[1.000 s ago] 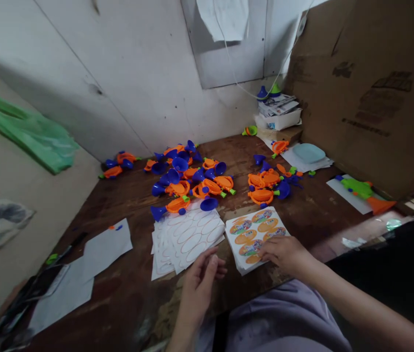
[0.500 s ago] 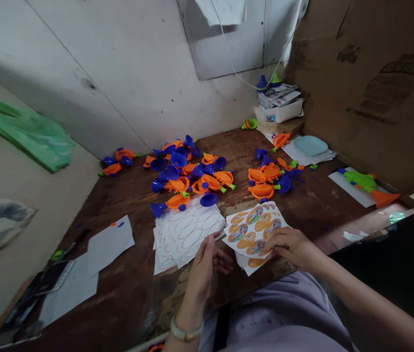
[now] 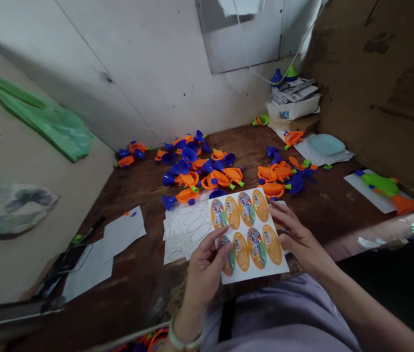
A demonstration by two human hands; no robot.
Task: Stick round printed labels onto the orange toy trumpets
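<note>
A white sticker sheet (image 3: 244, 231) printed with oval stickers, some orange and some multicoloured, is held up in front of me above the table edge. My left hand (image 3: 205, 269) pinches its left side, thumb and forefinger on the printed face. At the right edge, my right hand (image 3: 298, 239) has its fingers closed on the sheet, partly behind it. Used backing sheets (image 3: 186, 227) with empty oval outlines lie just behind and left of it. The other sticker sheets are mostly hidden behind the held one.
Orange and blue toy trumpets (image 3: 188, 181) are heaped at mid-table, with another group (image 3: 274, 178) to their right. A light-blue dish (image 3: 326, 144) sits on papers. A green and orange toy (image 3: 384, 188) lies at right, below a large cardboard box (image 3: 368, 88). Loose papers (image 3: 124, 232) lie at left.
My right hand has lifted a sticker sheet from the pile and brought it left and upright. My left hand, empty before, now grips its left side. The view has shifted slightly.
</note>
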